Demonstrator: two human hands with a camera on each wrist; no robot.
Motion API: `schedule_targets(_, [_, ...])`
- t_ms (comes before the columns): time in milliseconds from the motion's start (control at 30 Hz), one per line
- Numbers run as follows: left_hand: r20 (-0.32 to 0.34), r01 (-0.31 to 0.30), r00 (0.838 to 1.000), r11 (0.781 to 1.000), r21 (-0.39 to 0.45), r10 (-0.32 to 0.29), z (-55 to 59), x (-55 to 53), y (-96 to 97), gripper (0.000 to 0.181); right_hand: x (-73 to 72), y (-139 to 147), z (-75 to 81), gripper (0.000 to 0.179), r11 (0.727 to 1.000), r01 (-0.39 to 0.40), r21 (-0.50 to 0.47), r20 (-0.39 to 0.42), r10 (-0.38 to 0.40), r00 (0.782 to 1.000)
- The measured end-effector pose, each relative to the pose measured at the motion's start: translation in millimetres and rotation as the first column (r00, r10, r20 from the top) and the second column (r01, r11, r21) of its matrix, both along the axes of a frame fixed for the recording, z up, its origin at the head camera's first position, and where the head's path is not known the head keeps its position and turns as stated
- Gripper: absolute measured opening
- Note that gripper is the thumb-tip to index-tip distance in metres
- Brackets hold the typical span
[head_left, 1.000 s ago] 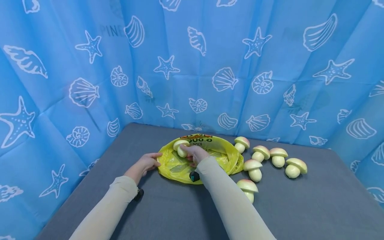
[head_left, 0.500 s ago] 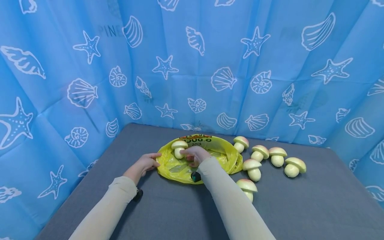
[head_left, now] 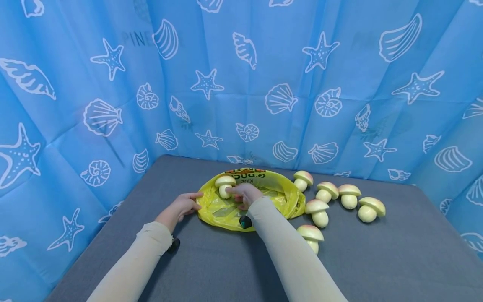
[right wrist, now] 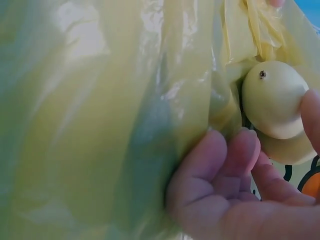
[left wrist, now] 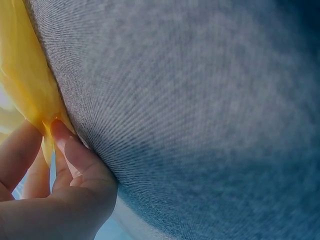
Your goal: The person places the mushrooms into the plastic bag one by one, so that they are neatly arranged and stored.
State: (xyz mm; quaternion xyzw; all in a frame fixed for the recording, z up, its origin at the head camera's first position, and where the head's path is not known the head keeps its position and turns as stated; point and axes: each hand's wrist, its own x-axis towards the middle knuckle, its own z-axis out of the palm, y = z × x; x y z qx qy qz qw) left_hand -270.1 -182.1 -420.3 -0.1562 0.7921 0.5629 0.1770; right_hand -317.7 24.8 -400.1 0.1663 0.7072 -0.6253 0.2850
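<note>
A yellow plastic bag (head_left: 216, 218) with printed lettering lies with its mouth spread on the grey table. My left hand (head_left: 183, 206) pinches its left rim; the left wrist view shows the yellow film gathered between thumb and fingers (left wrist: 92, 165). Inside the mouth, my right hand (head_left: 247, 195) holds a pale toy mushroom (head_left: 225, 181) by its stem, cap upward. From the right wrist, the rounded stem end (right wrist: 272, 97) shows a small dark spot, with a digit touching its side and other fingers curled beside the bag film. Part of the grip is hidden.
Several toy mushrooms with pink-tinged caps stand or lean right of the bag, the nearest mushroom (head_left: 311, 237) partly behind my right sleeve (head_left: 288, 247). A blue shell-print curtain (head_left: 241, 84) hangs behind the grey table (head_left: 377, 260).
The toy mushroom has turned from tilted to nearly upright and shifted slightly left. My right hand has slid down toward its stem. My left hand stays on the bag rim.
</note>
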Motion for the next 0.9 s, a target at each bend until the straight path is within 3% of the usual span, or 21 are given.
schedule_targets(300, [-0.020,-0.005,1.000,1.000,0.002,0.006,-4.9,-2.8,3.1,0.057,8.2,5.1,2.3,0.059,0.999,0.016,-0.039,-0.036,-0.017,0.999])
schedule_targets(600, [-0.026,-0.010,1.000,1.000,-0.022,0.009,-5.7,-0.1,3.3,0.057,3.1,16.3,15.5,0.062,0.999,0.036,0.008,0.029,-0.037,0.999])
schedule_targets(900, [-0.052,-0.006,0.999,0.999,-0.032,0.004,-7.7,1.4,0.4,0.056,0.3,41.0,39.3,0.061,0.996,-0.072,0.047,-0.013,0.073,0.997])
